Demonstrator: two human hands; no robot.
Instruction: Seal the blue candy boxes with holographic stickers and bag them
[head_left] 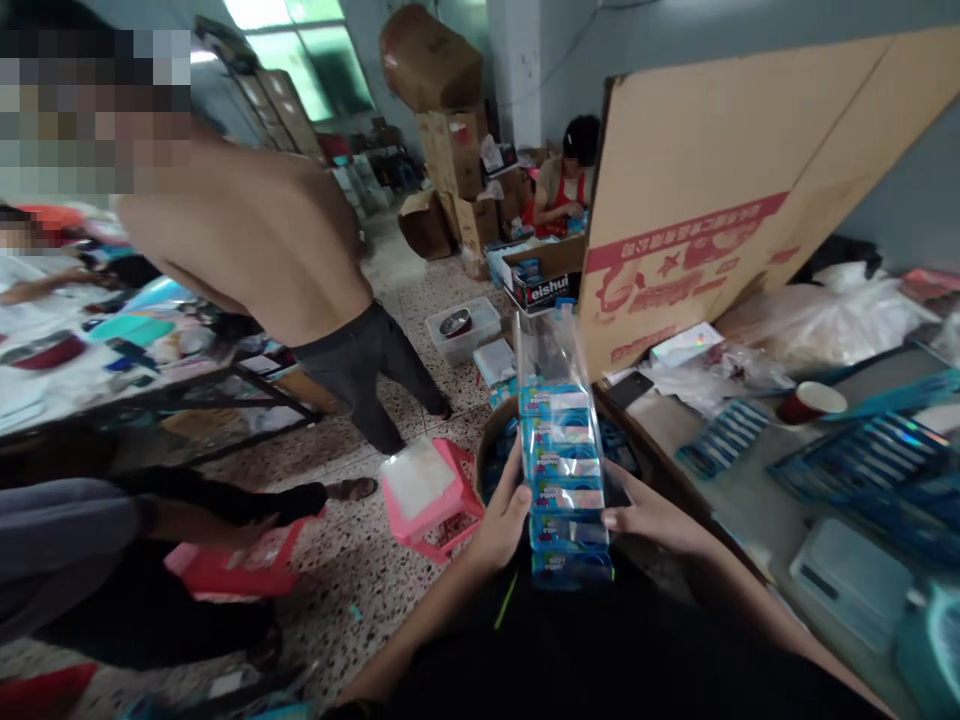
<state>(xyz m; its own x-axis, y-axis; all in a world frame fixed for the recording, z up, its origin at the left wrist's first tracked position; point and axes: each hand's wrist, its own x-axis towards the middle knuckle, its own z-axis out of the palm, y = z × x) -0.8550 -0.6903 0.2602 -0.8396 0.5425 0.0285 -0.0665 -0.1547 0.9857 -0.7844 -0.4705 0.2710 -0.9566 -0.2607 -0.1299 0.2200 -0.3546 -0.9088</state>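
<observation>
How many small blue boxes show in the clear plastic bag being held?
6 small blue boxes show, one above another in a single column inside the clear plastic bag, held between the left hand and right hand; more may hide behind.

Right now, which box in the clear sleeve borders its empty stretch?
The topmost box in view: above it is only clear sleeve; every other box has another directly above.

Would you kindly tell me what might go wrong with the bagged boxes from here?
The clear bag reaches past the blue boxes at its far end; if that end is open, boxes might slide out when tipped. The left hand and right hand hold the sides, so a slackened grip could drop the stack. The pink stool near the left forearm might get bumped.
</observation>
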